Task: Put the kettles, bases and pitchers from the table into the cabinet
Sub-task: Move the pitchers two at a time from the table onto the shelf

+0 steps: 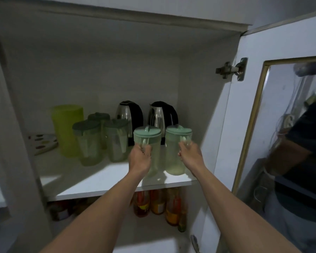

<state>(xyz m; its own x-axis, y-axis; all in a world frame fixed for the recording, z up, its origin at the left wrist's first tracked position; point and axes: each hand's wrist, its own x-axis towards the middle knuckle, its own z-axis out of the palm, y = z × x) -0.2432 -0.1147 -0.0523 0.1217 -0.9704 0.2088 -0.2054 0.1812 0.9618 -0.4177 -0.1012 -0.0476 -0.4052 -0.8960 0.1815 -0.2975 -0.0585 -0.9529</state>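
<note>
Both arms reach up to the white cabinet shelf point(91, 181). My left hand point(140, 158) grips the handle of a clear pitcher with a pale green lid point(147, 133). My right hand point(191, 156) holds the handle of a matching pitcher point(178, 132) beside it. Both pitchers stand near the shelf's front right. Behind them stand two steel kettles with black handles, the left kettle point(129, 114) and the right kettle point(161, 114). To the left are three more lidded pitchers, the nearest point(87, 141), the middle one point(116, 139) and one at the back point(98, 116).
A tall yellow-green container point(66, 128) and a spotted plate point(42, 143) sit at the shelf's far left. Several sauce bottles point(157, 203) stand on the lower shelf. The cabinet door point(248, 99) hangs open on the right, and its glass panel reflects a person.
</note>
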